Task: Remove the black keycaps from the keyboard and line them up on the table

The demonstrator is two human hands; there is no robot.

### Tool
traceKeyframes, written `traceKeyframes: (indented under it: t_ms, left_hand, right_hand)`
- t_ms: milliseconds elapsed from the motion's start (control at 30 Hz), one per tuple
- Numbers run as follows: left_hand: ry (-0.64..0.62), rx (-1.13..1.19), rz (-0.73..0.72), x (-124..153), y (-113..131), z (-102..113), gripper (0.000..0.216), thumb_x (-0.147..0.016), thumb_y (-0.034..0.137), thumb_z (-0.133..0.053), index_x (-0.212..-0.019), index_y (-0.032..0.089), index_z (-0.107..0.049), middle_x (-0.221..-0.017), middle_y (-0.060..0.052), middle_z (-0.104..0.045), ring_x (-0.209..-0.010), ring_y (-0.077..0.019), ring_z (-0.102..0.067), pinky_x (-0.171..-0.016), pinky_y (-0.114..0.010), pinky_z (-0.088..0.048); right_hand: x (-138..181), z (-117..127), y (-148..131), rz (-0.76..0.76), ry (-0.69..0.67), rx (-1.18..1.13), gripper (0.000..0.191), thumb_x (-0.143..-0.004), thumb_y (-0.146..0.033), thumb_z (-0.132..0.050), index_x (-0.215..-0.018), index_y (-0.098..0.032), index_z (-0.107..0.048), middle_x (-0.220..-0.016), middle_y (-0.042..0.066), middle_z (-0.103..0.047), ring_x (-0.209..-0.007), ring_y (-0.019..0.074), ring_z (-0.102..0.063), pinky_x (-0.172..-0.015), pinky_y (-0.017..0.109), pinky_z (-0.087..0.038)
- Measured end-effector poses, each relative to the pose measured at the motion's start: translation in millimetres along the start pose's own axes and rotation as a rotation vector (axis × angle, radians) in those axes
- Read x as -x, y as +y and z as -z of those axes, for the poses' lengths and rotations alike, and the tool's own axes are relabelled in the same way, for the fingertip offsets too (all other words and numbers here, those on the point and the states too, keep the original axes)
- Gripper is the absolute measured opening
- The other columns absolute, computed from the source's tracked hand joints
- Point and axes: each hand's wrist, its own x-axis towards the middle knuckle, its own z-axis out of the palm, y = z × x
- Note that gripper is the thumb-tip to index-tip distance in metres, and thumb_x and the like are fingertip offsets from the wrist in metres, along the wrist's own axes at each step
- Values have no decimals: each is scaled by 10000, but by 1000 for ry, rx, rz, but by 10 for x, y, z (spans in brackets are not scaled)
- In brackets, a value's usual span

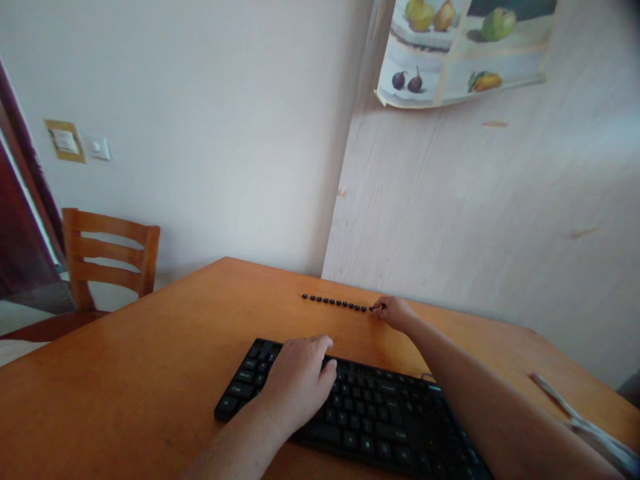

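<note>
Head view: orange-brown wooden table (pixel 150 373) against a pale wall (pixel 225 133), with a chair (pixel 110 257) beyond the left edge and fruit pictures (pixel 465 50) above the far edge. White legends on the black keyboard (pixel 360 430), too small to read. Left hand (pixel 300 373) over the keyboard's left part, fingers loosely bent; any hold impossible to tell. Near the far edge, row of small black pieces (pixel 333 302); right hand (pixel 393 312) at its right end, fingers narrowed, grip unclear. Broad bare wood toward the left edge, narrower band between keyboard and row.
</note>
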Motion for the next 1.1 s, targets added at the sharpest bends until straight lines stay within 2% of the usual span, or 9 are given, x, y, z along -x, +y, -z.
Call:
traceKeyframes:
  t_ms: [467,1100]
  left_hand:
    - [9,-6,-17,1,-4,-13,230,-859,242,-485,-1045,222,-620,-963,-52,-687,-966,-226,-621,-873,-361,-434]
    - [-13,-13,-18,1,5,20,217,-865,257,-482,-1031,219,-617,-972,-61,-685,-965,-228,-618,-857,-352,-439]
  right_hand:
    - [4,-38,23,17,-22,44,142,-780,-253,-642,-880,-213,-735,-794,40,-695,-668,144,-593,-549,212,-366]
    - [13,-31,13,22,-28,19,121,-787,-264,-648,-855,-209,-732,-782,43,-702,-694,158,-617,-590,221,-401]
